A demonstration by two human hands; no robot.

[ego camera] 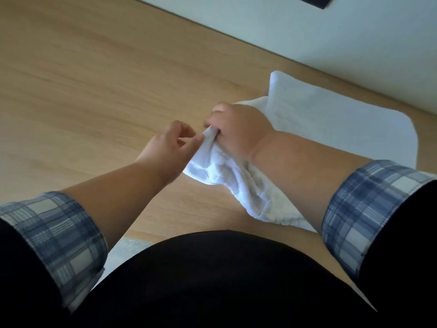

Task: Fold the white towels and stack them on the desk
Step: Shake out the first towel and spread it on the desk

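both hands are close together above the wooden desk (94, 79). the right hand (238, 133) grips a bunched white towel (227, 176) near one corner, its fingers curled round the cloth. the left hand (170, 145) is just beside it with fingers loosely curled, and its fingertips reach the same corner. whether it already pinches the cloth cannot be told.

the step seems to be finding the corners to open the towel. to do it well, the left hand should take the corner firmly, then the two hands should move apart along one edge, so the cloth hangs flat and without twist before it is folded.

the bunched towel hangs from the right hand, under the right wrist, and its lower part goes toward the person's body. a second white towel (331, 129) lies flat on the desk behind the right hand, near the wall (307, 31).
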